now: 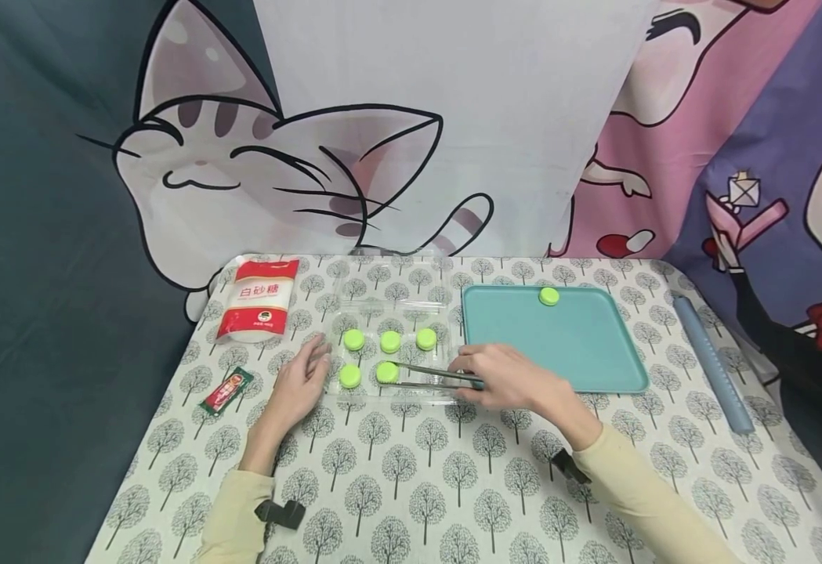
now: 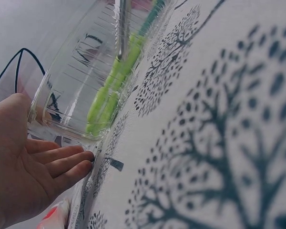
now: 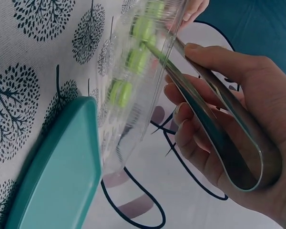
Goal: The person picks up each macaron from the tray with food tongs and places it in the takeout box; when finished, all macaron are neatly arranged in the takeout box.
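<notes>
Metal tongs are held in my right hand, thumb on one arm and fingers on the other. Their tips lie at either side of a green macaron in the front row of a clear plastic box. Whether they squeeze it I cannot tell. Several more green macarons sit in the box, whose transparent lid is folded back behind. At the box's left edge is my left hand; in the left wrist view its fingers are extended beside the plastic wall, holding nothing.
Right of the box lies a teal tray, with one green macaron near its back rim. A red and white bag and a small green and red packet are at the left. A blue-grey rod lies far right.
</notes>
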A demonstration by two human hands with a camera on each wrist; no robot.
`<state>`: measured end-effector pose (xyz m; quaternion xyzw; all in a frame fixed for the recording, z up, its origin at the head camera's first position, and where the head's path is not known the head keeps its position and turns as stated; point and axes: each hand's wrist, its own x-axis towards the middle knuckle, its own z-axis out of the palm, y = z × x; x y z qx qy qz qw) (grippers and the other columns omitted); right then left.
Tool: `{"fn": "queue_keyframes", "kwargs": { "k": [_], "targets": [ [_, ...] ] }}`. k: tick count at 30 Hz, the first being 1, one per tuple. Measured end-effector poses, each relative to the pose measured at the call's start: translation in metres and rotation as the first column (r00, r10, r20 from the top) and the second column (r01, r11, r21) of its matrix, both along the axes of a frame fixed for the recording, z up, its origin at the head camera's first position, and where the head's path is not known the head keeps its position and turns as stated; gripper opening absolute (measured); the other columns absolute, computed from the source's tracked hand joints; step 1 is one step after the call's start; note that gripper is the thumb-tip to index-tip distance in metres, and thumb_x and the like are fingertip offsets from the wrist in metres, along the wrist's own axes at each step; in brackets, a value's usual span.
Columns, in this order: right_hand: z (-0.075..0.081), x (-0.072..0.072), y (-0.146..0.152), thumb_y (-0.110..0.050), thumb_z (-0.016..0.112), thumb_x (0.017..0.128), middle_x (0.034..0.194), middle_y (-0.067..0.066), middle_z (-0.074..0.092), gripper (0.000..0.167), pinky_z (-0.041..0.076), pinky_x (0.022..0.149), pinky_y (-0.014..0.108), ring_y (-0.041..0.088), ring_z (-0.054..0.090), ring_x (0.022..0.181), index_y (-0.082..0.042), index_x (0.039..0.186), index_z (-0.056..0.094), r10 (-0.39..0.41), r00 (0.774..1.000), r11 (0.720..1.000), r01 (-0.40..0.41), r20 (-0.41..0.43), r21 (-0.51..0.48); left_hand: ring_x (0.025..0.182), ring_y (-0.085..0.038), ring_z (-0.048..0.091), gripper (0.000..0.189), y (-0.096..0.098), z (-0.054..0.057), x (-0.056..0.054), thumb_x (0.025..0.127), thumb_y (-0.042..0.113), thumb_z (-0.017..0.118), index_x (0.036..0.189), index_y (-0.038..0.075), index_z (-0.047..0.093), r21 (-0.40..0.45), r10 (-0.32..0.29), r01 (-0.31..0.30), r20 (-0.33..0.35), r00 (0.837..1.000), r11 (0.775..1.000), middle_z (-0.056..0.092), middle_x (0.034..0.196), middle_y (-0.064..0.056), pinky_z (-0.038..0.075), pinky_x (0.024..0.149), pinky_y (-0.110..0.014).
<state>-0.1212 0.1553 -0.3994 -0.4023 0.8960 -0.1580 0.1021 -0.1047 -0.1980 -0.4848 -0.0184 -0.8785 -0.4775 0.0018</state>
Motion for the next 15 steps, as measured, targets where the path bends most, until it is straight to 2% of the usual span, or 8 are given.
{"fn": "queue_keyframes", "kwargs": {
  "k": [3, 7, 9, 11, 13, 15],
  "targets": [
    [0.0, 0.0, 0.003, -0.028, 0.071, 0.095, 0.129, 0.016, 0.069, 0.036, 0.056, 0.105, 0.045, 0.029, 0.072, 0.106, -0.004, 0.121, 0.071, -0.011, 1.0, 1.0, 0.011, 0.018, 0.0, 0.132, -0.038, 0.058, 0.055, 0.001, 0.001, 0.0, 0.107, 0.023, 0.049, 0.156, 0.004, 0.034, 0.0, 0.002, -0.002, 0.0, 1.0, 1.0, 0.052, 0.15, -0.02, 0.044, 0.116, -0.049],
    [0.003, 0.0, 0.008, -0.028, 0.071, 0.095, 0.126, 0.014, 0.071, 0.038, 0.055, 0.108, 0.044, 0.029, 0.071, 0.111, -0.002, 0.122, 0.07, -0.009, 1.0, 0.999, 0.01, 0.03, -0.045, 0.133, -0.037, 0.057, 0.055, 0.0, 0.002, 0.001, 0.107, 0.024, 0.049, 0.156, 0.005, 0.034, -0.001, 0.003, -0.003, 0.004, 1.0, 1.0, 0.052, 0.151, -0.019, 0.043, 0.117, -0.048],
    [0.004, 0.0, 0.012, -0.026, 0.072, 0.094, 0.121, 0.013, 0.072, 0.038, 0.06, 0.098, 0.037, 0.019, 0.072, 0.093, -0.001, 0.122, 0.07, -0.006, 0.999, 0.997, 0.009, 0.032, -0.079, 0.133, -0.037, 0.057, 0.055, 0.0, 0.001, 0.001, 0.107, 0.025, 0.049, 0.156, 0.005, 0.034, -0.004, 0.005, -0.005, 0.004, 1.0, 1.0, 0.052, 0.15, -0.019, 0.043, 0.117, -0.048],
    [0.006, 0.0, 0.017, -0.024, 0.072, 0.094, 0.116, 0.012, 0.072, 0.037, 0.062, 0.089, 0.031, 0.011, 0.068, 0.081, 0.0, 0.122, 0.07, -0.01, 1.0, 0.994, 0.012, 0.021, -0.108, 0.133, -0.037, 0.057, 0.055, 0.0, 0.001, 0.0, 0.107, 0.025, 0.049, 0.156, 0.005, 0.035, -0.008, 0.007, -0.007, 0.003, 1.0, 1.0, 0.053, 0.15, -0.019, 0.043, 0.117, -0.047],
    [0.006, 0.0, 0.022, -0.022, 0.072, 0.093, 0.109, 0.009, 0.071, 0.036, 0.06, 0.072, 0.024, 0.003, 0.055, 0.065, -0.001, 0.122, 0.069, -0.024, 1.0, 0.991, 0.026, 0.016, -0.134, 0.132, -0.037, 0.058, 0.055, 0.0, 0.001, 0.0, 0.107, 0.026, 0.049, 0.156, 0.005, 0.035, -0.011, 0.009, -0.009, 0.002, 1.0, 1.0, 0.053, 0.15, -0.019, 0.044, 0.117, -0.047],
    [0.007, 0.0, 0.028, -0.021, 0.072, 0.093, 0.102, 0.005, 0.069, 0.036, 0.056, 0.065, 0.022, 0.001, 0.049, 0.061, -0.001, 0.123, 0.069, -0.049, 0.999, 0.986, 0.051, 0.013, -0.158, 0.133, -0.036, 0.058, 0.055, 0.001, 0.001, 0.001, 0.107, 0.026, 0.049, 0.156, 0.006, 0.036, -0.009, 0.01, -0.01, 0.004, 1.0, 1.0, 0.053, 0.15, -0.018, 0.044, 0.117, -0.047]
  ]
}}
